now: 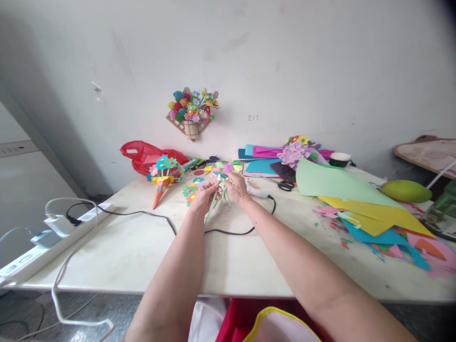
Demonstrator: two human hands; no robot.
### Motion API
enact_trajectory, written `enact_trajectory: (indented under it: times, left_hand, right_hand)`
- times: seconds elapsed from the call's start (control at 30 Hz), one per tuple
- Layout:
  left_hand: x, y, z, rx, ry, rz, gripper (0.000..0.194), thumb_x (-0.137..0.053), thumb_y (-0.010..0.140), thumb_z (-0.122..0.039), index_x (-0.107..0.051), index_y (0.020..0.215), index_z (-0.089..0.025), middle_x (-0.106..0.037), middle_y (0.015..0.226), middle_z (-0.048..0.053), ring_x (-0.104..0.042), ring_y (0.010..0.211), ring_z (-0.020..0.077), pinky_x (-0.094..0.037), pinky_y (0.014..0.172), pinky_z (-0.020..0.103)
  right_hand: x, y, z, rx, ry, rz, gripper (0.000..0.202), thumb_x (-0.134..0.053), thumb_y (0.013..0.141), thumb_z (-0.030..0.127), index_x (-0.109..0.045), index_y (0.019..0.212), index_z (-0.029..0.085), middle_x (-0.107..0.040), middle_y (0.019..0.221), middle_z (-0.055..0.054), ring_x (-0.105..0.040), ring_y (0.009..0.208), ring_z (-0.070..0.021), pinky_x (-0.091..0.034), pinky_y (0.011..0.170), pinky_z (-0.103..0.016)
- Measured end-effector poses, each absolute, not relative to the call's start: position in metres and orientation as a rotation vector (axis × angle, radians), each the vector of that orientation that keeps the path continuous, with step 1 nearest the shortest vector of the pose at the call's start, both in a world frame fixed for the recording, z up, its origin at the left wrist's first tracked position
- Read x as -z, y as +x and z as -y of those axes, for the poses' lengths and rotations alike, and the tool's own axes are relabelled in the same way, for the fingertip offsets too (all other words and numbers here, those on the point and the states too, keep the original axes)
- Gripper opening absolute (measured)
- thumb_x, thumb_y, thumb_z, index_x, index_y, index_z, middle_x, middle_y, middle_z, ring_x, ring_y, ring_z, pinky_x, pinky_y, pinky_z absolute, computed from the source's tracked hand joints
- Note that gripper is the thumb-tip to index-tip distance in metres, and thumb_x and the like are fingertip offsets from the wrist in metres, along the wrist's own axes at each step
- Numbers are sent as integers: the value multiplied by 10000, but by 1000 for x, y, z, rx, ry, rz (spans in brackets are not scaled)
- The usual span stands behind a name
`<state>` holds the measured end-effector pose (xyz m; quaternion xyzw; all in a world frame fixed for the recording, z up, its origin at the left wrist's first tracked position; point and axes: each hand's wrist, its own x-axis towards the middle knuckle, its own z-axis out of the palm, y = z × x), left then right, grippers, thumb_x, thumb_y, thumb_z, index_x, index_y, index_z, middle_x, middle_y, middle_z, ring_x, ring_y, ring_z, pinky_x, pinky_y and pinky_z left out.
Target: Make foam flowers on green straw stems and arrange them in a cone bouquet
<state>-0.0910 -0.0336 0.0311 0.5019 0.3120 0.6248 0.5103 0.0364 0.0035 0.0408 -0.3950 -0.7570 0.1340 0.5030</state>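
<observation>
Over the middle of the table, my left hand (205,197) is closed round a bunch of pale green flower stems (211,211) that look cut from foam or paper. From the other side my right hand (236,189) curls its fingers on the top of the same bunch, by a blue flower head. Small pastel flower heads (228,167) show just beyond my fingers. Left of my hands lie loose flower cutouts (191,197) in green, orange and blue. Close on the right is a white glue gun (258,191), partly behind my right hand. My fingers cover part of the stems.
An orange cone bouquet (162,190) and a red plastic bag (142,159) are left. Black scissors (285,186), coloured sheets (342,187), scraps and a green mango-like fruit (406,191) are right. A black cord (228,232) crosses below my hands; a power strip (42,256) edges the table.
</observation>
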Motion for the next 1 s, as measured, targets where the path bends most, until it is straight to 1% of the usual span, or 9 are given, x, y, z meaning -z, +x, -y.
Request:
enact_trajectory:
  times: [0.13,0.23,0.33,0.43,0.5,0.6,0.7,0.83,1.0]
  left_hand:
    - [-31,-92,32,-1530,1180,-746,271,-753,610,-320,-598,711,-122,-595,587,11,-467,414,62,-325,403,194]
    - [-32,-95,30,-1634,1111,-716,284,-764,595,-309,-596,748,-139,-597,590,-5,-473,410,59,-343,411,190]
    - [-35,-97,29,-1774,998,-667,289,-765,602,-286,-588,791,-157,-601,600,-20,-497,434,56,-368,437,181]
    - [-39,-99,29,-1903,889,-635,298,-771,603,-283,-577,800,-169,-616,623,-27,-530,469,62,-400,472,183]
    - [-43,-100,30,-1966,821,-621,309,-779,594,-280,-575,800,-173,-623,631,-33,-541,478,63,-412,485,185]
    - [-46,-103,32,-2024,721,-620,309,-784,586,-274,-566,783,-176,-626,634,-40,-554,490,66,-403,469,177]
    - [-47,-106,33,-2043,677,-632,287,-772,605,-282,-550,754,-177,-630,650,-41,-575,521,71,-400,463,170]
    - [-46,-108,32,-2031,695,-647,268,-756,624,-305,-557,746,-173,-636,668,-30,-587,554,72,-424,503,171]
    - [-40,-109,27,-1973,790,-687,303,-771,584,-328,-587,757,-160,-640,657,-10,-590,564,84,-439,541,190]
  right_hand:
    - [-39,36,-3,-364,-863,1732,469,-476,733,146,-573,1185,227,-587,1204,-20,-505,1079,-200,-352,964,-334]
    - [-40,37,0,-396,-900,1670,442,-499,745,200,-570,1181,205,-574,1215,-42,-524,1037,-195,-376,929,-322]
    - [-42,36,8,-524,-1002,1741,273,-494,801,306,-660,985,192,-661,1017,-41,-576,882,-171,-419,814,-284]
    - [-42,32,15,-707,-1035,1944,324,-478,829,418,-679,751,176,-668,717,-19,-575,663,-133,-418,644,-235]
    - [-38,27,17,-821,-1012,2077,343,-525,798,453,-667,685,163,-642,638,-4,-532,540,-100,-391,563,-216]
    - [-32,20,18,-1038,-987,2172,281,-634,720,422,-664,683,145,-617,598,16,-446,429,-58,-348,482,-200]
    - [-31,18,20,-1200,-947,2138,183,-675,683,300,-658,649,120,-573,528,32,-405,411,-46,-318,459,-191]
    - [-34,18,25,-1313,-892,2040,143,-658,685,221,-642,595,111,-571,500,25,-451,444,-61,-332,480,-190]
    - [-30,17,20,-1171,-874,2025,142,-599,730,185,-627,605,124,-634,570,-2,-516,507,-78,-357,511,-184]
